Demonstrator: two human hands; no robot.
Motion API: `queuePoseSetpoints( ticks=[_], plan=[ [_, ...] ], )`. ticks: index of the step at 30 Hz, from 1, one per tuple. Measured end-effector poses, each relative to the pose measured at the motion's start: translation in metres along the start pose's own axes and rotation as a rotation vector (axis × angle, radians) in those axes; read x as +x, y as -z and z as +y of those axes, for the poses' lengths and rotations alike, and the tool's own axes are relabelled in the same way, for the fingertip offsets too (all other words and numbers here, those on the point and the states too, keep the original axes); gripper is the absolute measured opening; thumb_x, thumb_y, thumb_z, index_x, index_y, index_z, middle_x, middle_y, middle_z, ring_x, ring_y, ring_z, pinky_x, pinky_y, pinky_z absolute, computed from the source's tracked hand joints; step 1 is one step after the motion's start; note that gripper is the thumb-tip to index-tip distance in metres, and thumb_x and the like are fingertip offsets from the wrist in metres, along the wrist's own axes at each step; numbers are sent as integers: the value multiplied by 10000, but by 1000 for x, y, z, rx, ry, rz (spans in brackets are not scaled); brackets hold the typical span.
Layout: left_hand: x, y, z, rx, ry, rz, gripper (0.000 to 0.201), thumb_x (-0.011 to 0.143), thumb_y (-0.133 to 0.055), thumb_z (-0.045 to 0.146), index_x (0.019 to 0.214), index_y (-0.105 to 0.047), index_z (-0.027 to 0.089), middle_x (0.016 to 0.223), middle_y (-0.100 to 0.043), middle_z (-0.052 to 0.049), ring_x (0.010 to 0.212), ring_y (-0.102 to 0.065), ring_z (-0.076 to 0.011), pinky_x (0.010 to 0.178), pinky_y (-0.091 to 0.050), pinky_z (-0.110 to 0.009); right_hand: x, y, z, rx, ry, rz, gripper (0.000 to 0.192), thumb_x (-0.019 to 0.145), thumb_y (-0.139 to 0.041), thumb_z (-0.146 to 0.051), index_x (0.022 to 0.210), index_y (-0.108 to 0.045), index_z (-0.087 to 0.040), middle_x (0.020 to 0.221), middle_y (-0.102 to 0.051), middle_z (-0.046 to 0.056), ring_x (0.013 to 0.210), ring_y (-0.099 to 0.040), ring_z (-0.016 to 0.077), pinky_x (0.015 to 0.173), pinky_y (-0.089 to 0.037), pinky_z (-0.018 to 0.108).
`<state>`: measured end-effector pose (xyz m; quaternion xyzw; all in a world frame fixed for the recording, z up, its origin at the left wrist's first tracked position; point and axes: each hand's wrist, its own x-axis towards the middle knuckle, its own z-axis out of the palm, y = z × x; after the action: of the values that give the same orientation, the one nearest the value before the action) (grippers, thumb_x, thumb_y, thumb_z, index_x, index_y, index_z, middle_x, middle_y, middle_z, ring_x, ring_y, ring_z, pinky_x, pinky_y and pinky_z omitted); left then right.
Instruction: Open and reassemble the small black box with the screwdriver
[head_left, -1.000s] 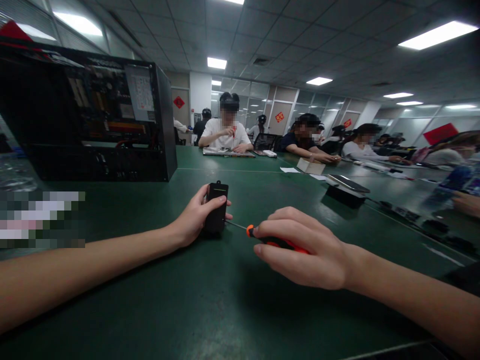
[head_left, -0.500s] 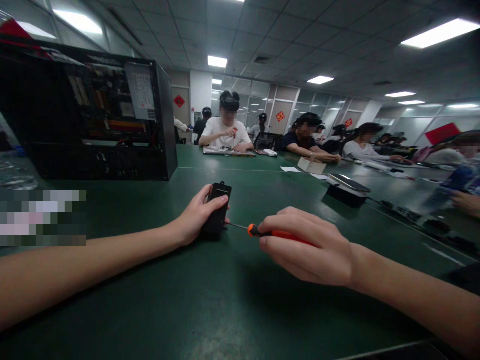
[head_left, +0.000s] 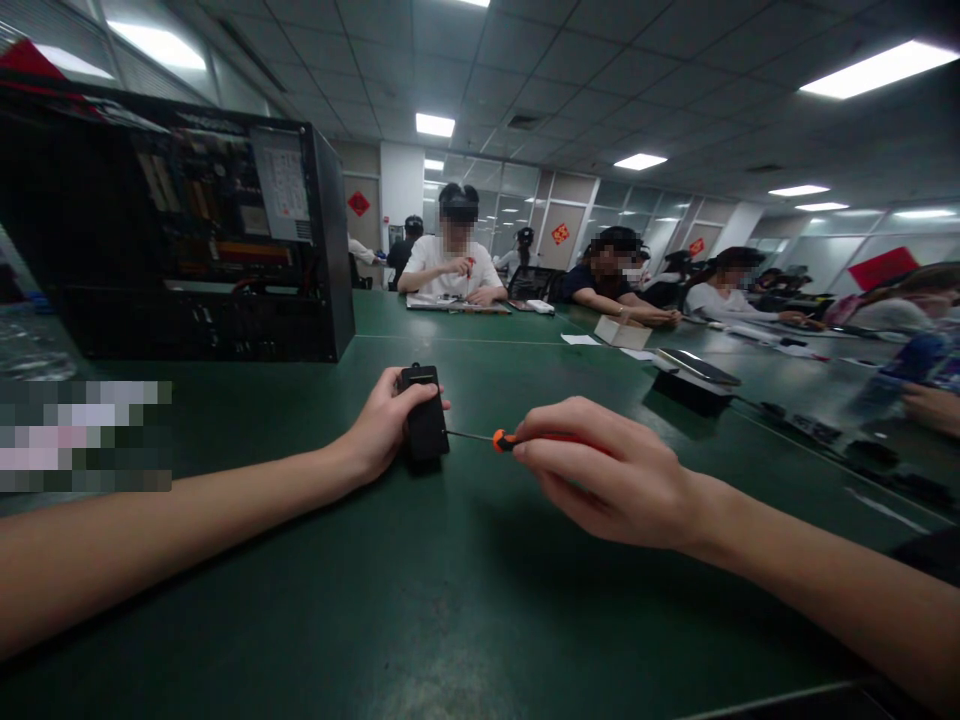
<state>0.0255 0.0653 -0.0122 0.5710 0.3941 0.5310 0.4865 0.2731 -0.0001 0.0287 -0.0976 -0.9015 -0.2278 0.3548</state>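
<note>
My left hand [head_left: 382, 420] is closed around a small black rectangular box [head_left: 426, 425], thumb across its upper face. The box has a little tab with a hole at its far end and is held over the green table [head_left: 450, 620]. In my right hand [head_left: 600, 465] is a screwdriver [head_left: 504, 440] with an orange and black handle, most of it hidden by the fingers. Its thin metal shaft points left, and the tip meets the right side of the box near the lower corner.
An open black computer case [head_left: 330, 250] stands at the back left. To the right are a dark box with a phone [head_left: 697, 367] on top, a small cardboard box [head_left: 622, 331] and white papers [head_left: 580, 340]. Several people sit around the tables beyond.
My left hand has shifted slightly left and turned the black box a little. The right hand with the screwdriver has moved slightly up and left, its shaft now more level.
</note>
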Motion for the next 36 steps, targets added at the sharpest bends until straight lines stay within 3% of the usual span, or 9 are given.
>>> queuePoseSetpoints(
  ticks=[6,14,23,32,36],
  plan=[
    [21,23,-3,309,-90,17,364,755,-753,501,865,-605,187,774,-597,5,798,-604,-231,664,-453,-304,-3,3,8,47,-25,61,267,871,-562,-7,1101,-607,-135,1022,-664,122,936,-658,159,787,-583,268],
    [30,29,-10,581,-112,-35,401,804,-686,562,860,-713,166,788,-688,-36,782,-629,-269,707,-426,-336,1,5,-4,88,78,17,182,881,-572,-35,1037,-616,-117,990,-667,124,829,-608,146,726,-557,284],
    [30,30,-13,634,-135,-61,441,818,-674,490,1115,-717,166,1171,-732,-132,1090,-654,-342,960,-463,-421,0,-1,-3,56,127,-2,150,935,-517,-81,1029,-622,-132,983,-689,115,835,-629,150,752,-565,294],
    [27,27,-9,626,-184,-96,324,815,-661,456,1008,-741,208,1083,-749,-86,1046,-656,-334,969,-475,-431,-4,-4,-2,48,125,-50,145,936,-567,-98,1066,-626,-121,1054,-679,131,855,-607,160,748,-536,297],
    [24,26,-8,630,-196,-102,303,822,-638,443,997,-736,217,1072,-747,-78,1049,-645,-331,980,-460,-431,4,2,-11,-25,222,-86,138,944,-527,-100,988,-658,-109,1014,-716,146,796,-642,172,696,-539,315]
  ],
)
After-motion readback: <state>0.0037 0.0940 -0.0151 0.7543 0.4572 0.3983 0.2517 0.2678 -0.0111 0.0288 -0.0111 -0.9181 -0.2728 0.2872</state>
